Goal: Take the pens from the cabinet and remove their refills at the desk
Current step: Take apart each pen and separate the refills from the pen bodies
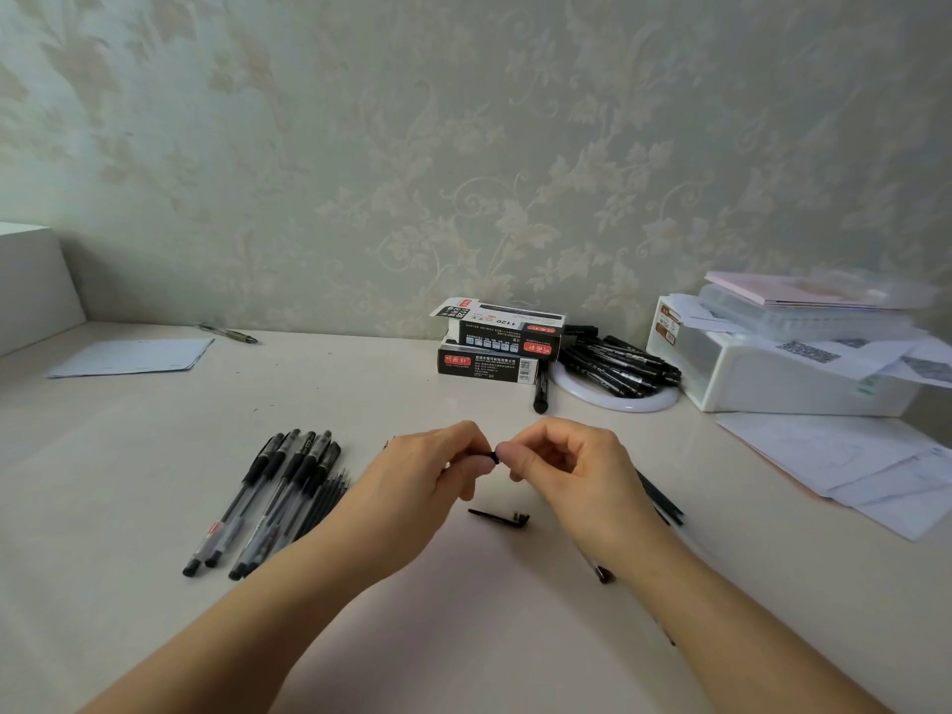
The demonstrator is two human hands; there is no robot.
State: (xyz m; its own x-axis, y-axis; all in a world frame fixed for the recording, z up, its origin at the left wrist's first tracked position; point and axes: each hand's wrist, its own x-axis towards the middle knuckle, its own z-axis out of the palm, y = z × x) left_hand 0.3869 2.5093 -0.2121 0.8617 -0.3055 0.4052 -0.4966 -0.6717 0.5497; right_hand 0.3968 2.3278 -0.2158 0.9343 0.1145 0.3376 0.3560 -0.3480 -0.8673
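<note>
- Both hands meet at the centre of the frame, just above the desk (pixel 154 456). Left hand (pixel 417 476) and right hand (pixel 572 466) each have fingers curled in a pinch.
- Between the two pinches a short black bit of a pen (pixel 492 457) shows; the rest is hidden inside the hands. Both hands hold this one pen.
- Its long axis looks to run left to right across the frame, one end in each hand. Judgement: any pulling apart goes along that line, the hands drawing away sideways.
- Neither hand is nearer; the visible part sits midway between them.
- A loose black clip piece (pixel 502 517) lies on the desk just below the hands, apart from both.
- Left of centre: a row of pens (pixel 268 502) lying side by side, with thin dark refills (pixel 329 494) at the row's right edge.
- Behind the right wrist, more dark sticks (pixel 662 499), partly hidden; cannot tell pens from refills.
- Upper right of centre: stacked pen boxes (pixel 497 342) and a heap of black markers (pixel 618 365).
</note>
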